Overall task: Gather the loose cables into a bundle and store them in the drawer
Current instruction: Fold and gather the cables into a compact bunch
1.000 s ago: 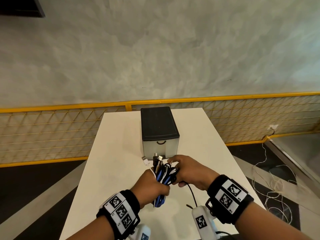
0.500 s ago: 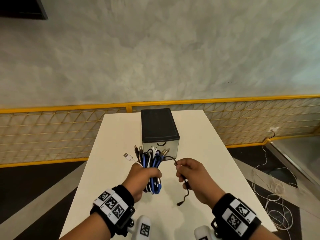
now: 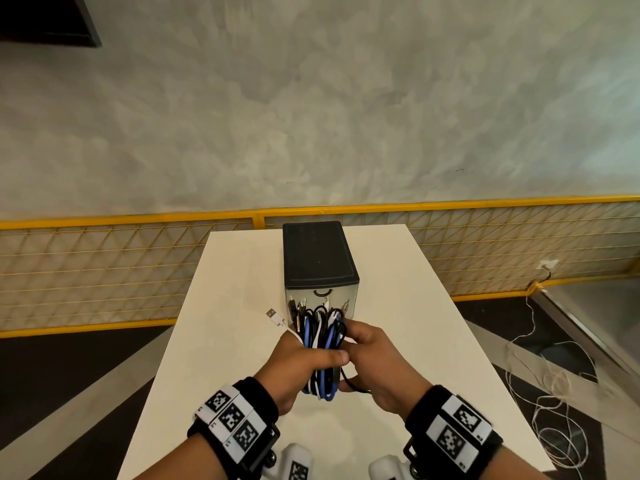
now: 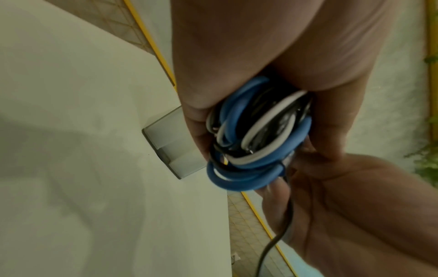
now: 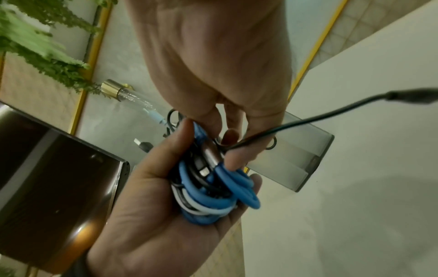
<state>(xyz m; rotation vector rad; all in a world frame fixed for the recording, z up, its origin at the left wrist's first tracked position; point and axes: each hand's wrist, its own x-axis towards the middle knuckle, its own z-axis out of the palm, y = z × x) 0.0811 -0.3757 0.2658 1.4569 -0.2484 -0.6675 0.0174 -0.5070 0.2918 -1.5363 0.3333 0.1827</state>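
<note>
A bundle of blue, white and black cables [image 3: 320, 355] is held upright over the white table [image 3: 221, 341], just in front of the drawer unit. My left hand [image 3: 298, 365] grips the bundle [image 4: 255, 135] round its middle. My right hand [image 3: 374, 358] is against the bundle's right side. Its fingers pinch a thin black cable [image 5: 331, 112] onto the bundle [image 5: 213, 187], and the cable's plug end trails free. The black-topped drawer unit [image 3: 318, 265] stands mid-table with its drawer [image 3: 322, 296] shut. Several plugs stick up from the bundle, and a white USB plug [image 3: 273, 315] juts out to the left.
A yellow mesh railing [image 3: 104, 271] runs behind the table's far edge, under a grey wall. Loose white cords [image 3: 554, 393] lie on the dark floor to the right. Bare table surface lies left and right of the drawer unit.
My right hand, which held the black cable out to the right half a second ago, has come back against the bundle. The left hand has kept its grip on the bundle throughout.
</note>
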